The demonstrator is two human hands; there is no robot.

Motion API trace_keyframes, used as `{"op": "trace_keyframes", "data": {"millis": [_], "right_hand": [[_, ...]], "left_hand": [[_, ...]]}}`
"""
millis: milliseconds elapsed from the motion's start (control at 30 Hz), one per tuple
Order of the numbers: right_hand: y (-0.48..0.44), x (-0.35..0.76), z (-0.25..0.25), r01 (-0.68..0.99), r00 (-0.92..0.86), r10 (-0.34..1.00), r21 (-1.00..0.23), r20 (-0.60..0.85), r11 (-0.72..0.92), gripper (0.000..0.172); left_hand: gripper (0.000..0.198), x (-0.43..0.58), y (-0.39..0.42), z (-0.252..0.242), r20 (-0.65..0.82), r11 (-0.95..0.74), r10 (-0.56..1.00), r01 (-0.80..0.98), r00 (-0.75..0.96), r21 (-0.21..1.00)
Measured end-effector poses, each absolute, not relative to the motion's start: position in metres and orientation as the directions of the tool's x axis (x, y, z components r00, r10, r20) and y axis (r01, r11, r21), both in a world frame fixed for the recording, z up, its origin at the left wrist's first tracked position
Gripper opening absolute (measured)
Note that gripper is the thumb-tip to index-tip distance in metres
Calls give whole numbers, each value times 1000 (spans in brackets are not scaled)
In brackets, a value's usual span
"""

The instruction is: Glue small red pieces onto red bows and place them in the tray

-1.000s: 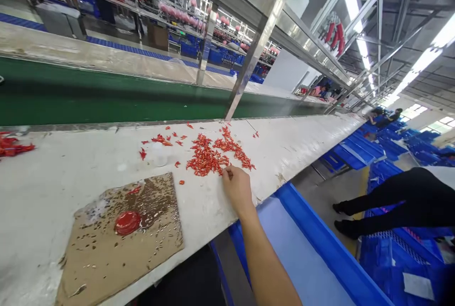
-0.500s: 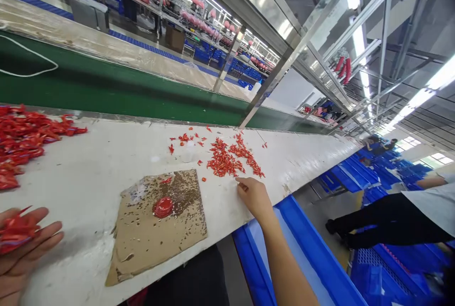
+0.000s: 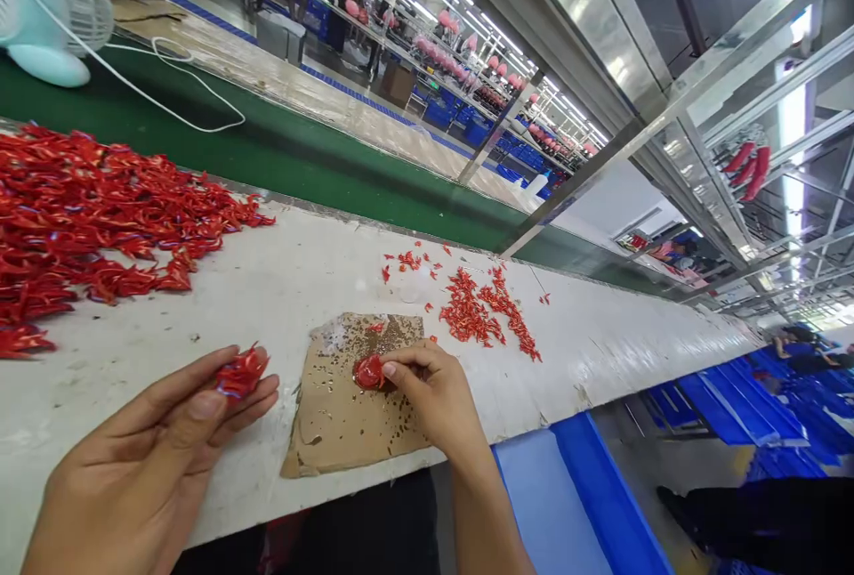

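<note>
My left hand (image 3: 166, 441) holds a red, petal-like piece (image 3: 241, 372) between thumb and fingers, above the white tabletop. My right hand (image 3: 433, 392) is pinched over a piece of cardboard (image 3: 334, 446), its fingertips at a small round red dish (image 3: 367, 371) with a glossy surface. Whatever lies between those fingertips is too small to make out. Beyond the cardboard lie small red pieces (image 3: 467, 308) in two loose heaps. A large pile of red, petal-like pieces (image 3: 133, 219) covers the left part of the table.
A green board (image 3: 320, 174) runs along the table's far side, with a white cord (image 3: 193, 117) hanging over it. At far left stands a pale green fan (image 3: 46, 14). A metal post (image 3: 567, 192) rises behind the heaps. Blue bins (image 3: 600, 486) are at right.
My right hand has moved left from beside the small red heaps to the round dish. My left hand has come in from the left edge, its fingers closing round the red piece. The view has shifted left.
</note>
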State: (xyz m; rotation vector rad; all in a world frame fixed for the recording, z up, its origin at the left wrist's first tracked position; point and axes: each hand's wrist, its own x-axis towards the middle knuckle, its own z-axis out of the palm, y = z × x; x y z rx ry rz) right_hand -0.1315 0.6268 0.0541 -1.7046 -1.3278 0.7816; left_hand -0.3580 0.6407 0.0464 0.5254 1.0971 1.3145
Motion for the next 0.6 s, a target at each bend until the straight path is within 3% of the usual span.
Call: {"op": "trace_keyframes", "data": {"millis": [233, 333, 433, 600], "right_hand": [[626, -133, 49, 419, 257, 966, -897, -28, -138, 11], [623, -138, 56, 323, 232, 972, -941, -24, -101, 11], [616, -145, 72, 216, 218, 972, -976, 84, 36, 8], [598, -160, 94, 174, 120, 977, -973, 176, 153, 6]], "left_hand": [[55, -351, 642, 43, -440, 326, 895, -561, -78, 761], [58, -348, 642, 37, -507, 447, 861, -546, 47, 708], [56, -339, 638, 36, -543, 563, 814, -514, 207, 647], [49, -324, 626, 47, -521, 666, 745, -500, 417, 553]]}}
